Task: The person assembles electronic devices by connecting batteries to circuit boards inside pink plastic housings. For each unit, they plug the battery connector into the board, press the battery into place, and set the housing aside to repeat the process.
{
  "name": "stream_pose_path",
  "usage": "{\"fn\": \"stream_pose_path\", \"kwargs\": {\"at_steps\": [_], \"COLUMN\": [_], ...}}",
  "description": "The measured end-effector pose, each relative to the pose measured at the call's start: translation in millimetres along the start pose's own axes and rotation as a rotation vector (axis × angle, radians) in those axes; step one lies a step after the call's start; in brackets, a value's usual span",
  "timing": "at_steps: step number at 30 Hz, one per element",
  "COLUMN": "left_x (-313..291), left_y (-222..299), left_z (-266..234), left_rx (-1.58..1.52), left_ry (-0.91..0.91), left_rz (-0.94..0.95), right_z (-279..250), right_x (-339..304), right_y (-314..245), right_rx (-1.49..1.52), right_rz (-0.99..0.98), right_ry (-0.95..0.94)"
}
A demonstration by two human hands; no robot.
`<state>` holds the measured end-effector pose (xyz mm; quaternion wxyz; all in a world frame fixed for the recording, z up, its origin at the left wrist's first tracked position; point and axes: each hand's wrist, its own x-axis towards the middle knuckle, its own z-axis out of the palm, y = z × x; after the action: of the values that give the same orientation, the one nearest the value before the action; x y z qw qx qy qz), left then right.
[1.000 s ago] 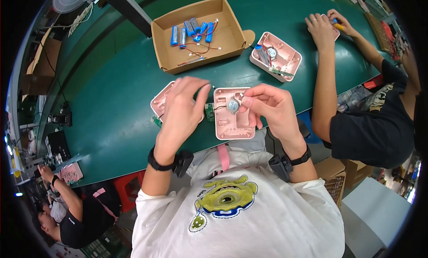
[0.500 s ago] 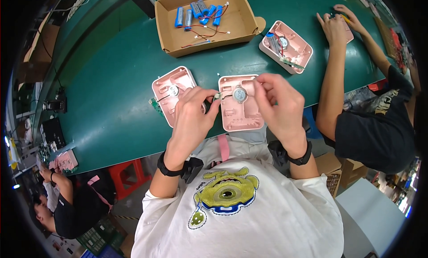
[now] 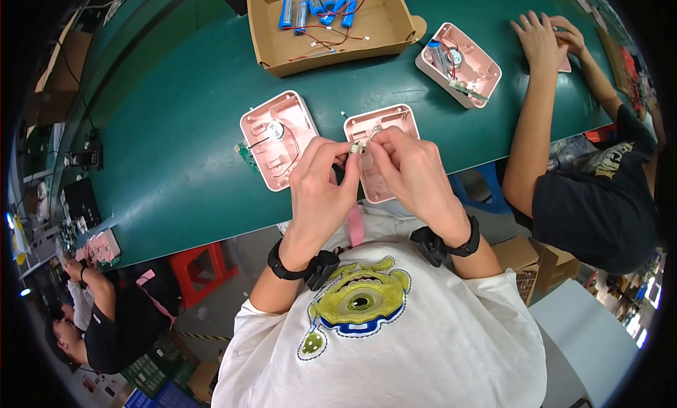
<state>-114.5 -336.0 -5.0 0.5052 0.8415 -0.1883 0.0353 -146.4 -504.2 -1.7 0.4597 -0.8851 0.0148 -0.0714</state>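
- Your right hand (image 3: 416, 165) is coming leftward across the middle shell (image 3: 376, 186) since half a second ago, its fingertips now meeting those of your left hand (image 3: 317, 179).
- Farther left on the green table (image 3: 190, 168), a pink shell (image 3: 297, 126) is lying open, a speaker (image 3: 276, 131) sitting inside and a green board (image 3: 246, 155) hanging past its left edge.
- Above, the cardboard box (image 3: 384, 20) is holding blue cells (image 3: 302, 17) with red and black leads.
- Your left thumb and forefinger are pinching a small circuit board (image 3: 357, 148), and it's hovering over the upper left of the middle shell.
- Your right thumb and forefinger are pressing together right beside that board; whatever they're gripping is too small to tell.
- Up to the right, another pink shell (image 3: 480, 71) is sitting tilted round, blue cells and a board inside it.
- Far right, a co-worker's hand (image 3: 539, 47) is reaching over the table, well apart from yours.
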Motion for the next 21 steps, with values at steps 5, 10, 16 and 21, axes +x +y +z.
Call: {"fn": "stream_pose_path", "kwargs": {"at_steps": [5, 10, 16, 21], "left_x": [-1.1, -1.8, -4.4, -2.4], "left_y": [-2.6, -0.9, -1.4, -3.6], "left_z": [0.9, 4.2, 7.7, 9.5], "left_rx": [-0.022, -0.046, -0.044, -0.096], "left_ry": [-0.011, 0.012, 0.027, 0.035], "left_rz": [-0.030, -0.006, 0.012, 0.021], "right_z": [3.3, 5.8, 7.4, 10.7], "right_x": [-0.7, -0.8, 0.5, 2.5], "right_y": [-1.4, -0.6, -1.9, -1.0], "right_rx": [-0.066, -0.069, -0.048, -0.062], "right_rz": [-0.067, -0.088, -0.070, -0.095], "right_ry": [0.028, 0.039, 0.033, 0.061]}}
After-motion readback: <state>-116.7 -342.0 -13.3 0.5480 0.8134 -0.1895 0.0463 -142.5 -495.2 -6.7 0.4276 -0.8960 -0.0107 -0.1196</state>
